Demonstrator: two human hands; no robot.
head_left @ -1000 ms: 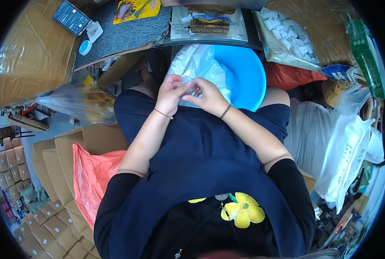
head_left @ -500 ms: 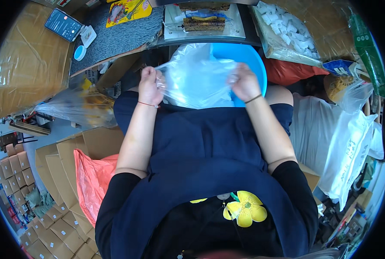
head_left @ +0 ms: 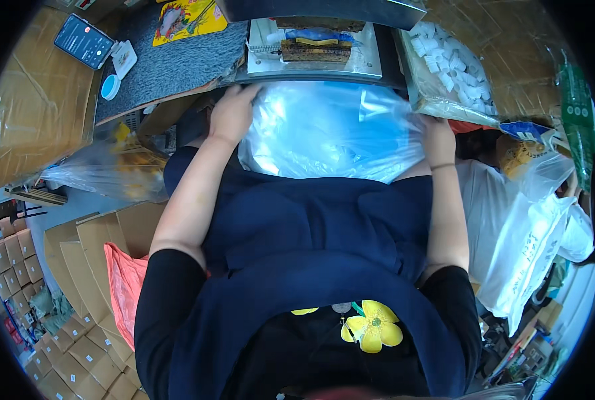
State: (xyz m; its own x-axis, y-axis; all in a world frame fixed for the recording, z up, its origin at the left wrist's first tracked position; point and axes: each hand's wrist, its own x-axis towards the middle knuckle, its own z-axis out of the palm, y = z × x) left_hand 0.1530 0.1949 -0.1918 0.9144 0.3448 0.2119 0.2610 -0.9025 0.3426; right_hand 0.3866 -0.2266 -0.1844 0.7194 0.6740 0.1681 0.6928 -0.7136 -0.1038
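A clear plastic bag [head_left: 311,130] is spread wide across my lap, drawn over a light blue basin [head_left: 387,137] that shows through the film. At the bag's left edge my left hand [head_left: 232,115] is closed on the plastic, its fingertips slightly blurred near the table edge. My right hand [head_left: 439,141] grips the opposite side, where the film gathers into creases toward it. Most of the basin's rim lies hidden under the bag.
Ahead, a heat-sealing device [head_left: 316,50] sits at the table edge. A box of small white plastic pieces [head_left: 447,63] stands right of it. A phone [head_left: 83,41] and a round blue-lidded container [head_left: 110,87] are at left. White sacks [head_left: 521,247] and cardboard [head_left: 77,260] flank me.
My hands have moved apart and the bag has been stretched wider, now covering the basin that was partly bare. My left hand went forward, my right hand outward to the right.
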